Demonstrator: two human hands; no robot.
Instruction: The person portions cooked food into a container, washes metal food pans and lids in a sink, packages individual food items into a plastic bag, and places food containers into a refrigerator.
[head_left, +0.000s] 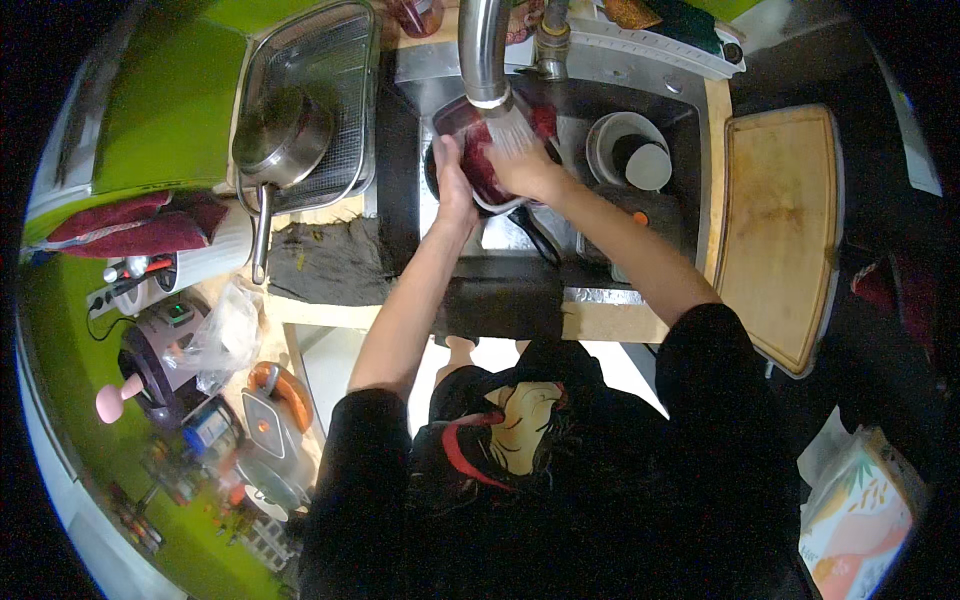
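A container with a deep red inside (476, 154) is tilted in the sink (502, 232), below the metal faucet (484, 56). My left hand (454, 187) grips its left side, thumb up along the rim. My right hand (525, 172) reaches over its inside, with the fingertips blurred and partly hidden. A spray of water (514, 131) falls onto that hand and into the container. Whether the right hand holds something is not clear. Just under the container, a black handle (536, 236) sticks out towards me.
In the sink's right part stand a white bowl (607, 139) and a cup (648, 166). A steel saucepan (281, 142) lies in a wire drying basket (352, 112) at left. A dark cloth (326, 262) covers the counter nearby. A wooden cutting board (780, 225) is at right.
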